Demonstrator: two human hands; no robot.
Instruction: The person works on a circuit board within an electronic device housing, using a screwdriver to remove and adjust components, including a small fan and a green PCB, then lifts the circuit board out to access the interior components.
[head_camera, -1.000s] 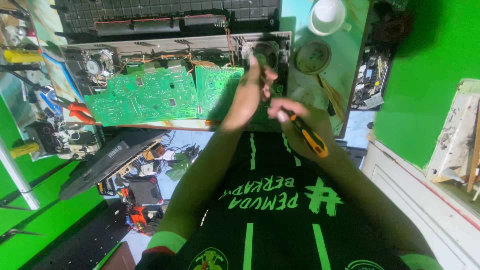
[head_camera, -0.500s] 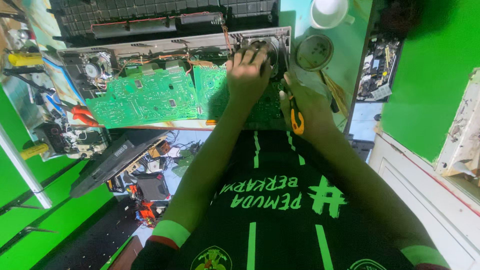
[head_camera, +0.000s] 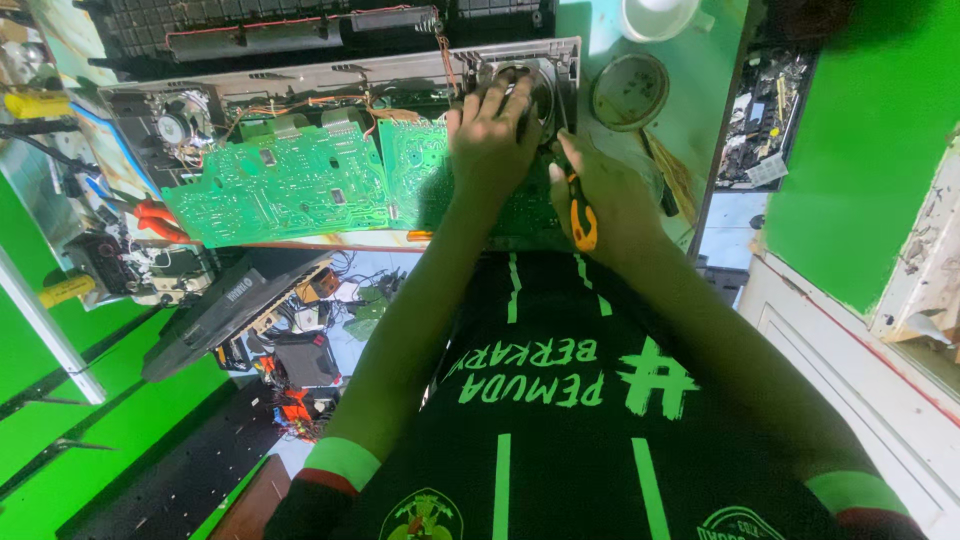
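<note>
Orange-handled screwdriver (head_camera: 583, 222) is now being gripped upright in the closed right hand (head_camera: 610, 195), while the left hand (head_camera: 492, 140), fingers spread and empty, has moved onto the round speaker (head_camera: 545, 85).

Single head-worn view, looking steeply down from close above; the wearer's black green-lettered shirt (head_camera: 560, 400) fills the lower frame, the cluttered workbench with green printed circuit boards (head_camera: 290, 185) crosses the upper frame

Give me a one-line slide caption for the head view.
Left hand rests on a speaker beside green circuit boards; right hand grips an orange-handled screwdriver.
</note>
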